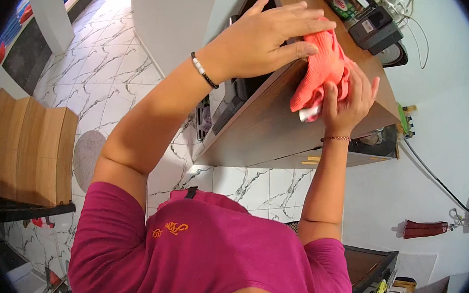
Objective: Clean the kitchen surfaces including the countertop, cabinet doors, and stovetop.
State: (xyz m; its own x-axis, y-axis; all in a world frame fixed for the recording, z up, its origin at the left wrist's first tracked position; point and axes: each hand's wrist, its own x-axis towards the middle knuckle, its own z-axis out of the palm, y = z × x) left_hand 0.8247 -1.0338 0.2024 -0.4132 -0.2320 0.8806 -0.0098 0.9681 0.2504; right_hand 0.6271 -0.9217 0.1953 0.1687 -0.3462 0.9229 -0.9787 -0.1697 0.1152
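Observation:
My right hand (353, 98) grips a bunched coral-pink ribbed cloth (327, 66), with the thumb on its near side. A white and pink bit hangs from the cloth's lower end. My left hand (277, 35) reaches in from the left with its fingers spread. Its index finger and thumb tip overlap the cloth's upper left edge; whether they press on it I cannot tell. Behind and below the cloth is a wooden cabinet (261, 123) with a brown top (339, 30). A beaded bracelet (203, 70) is on my left wrist and a thin woven one (336, 138) on my right.
A black box-shaped device (374, 29), a green pack (343, 5) and white cables stand along the cabinet top by the wall. Wooden steps (29, 149) and a round grey mat (89, 161) lie left on the marble-patterned tile floor (99, 67). A dark red tassel-like item (424, 230) hangs at right.

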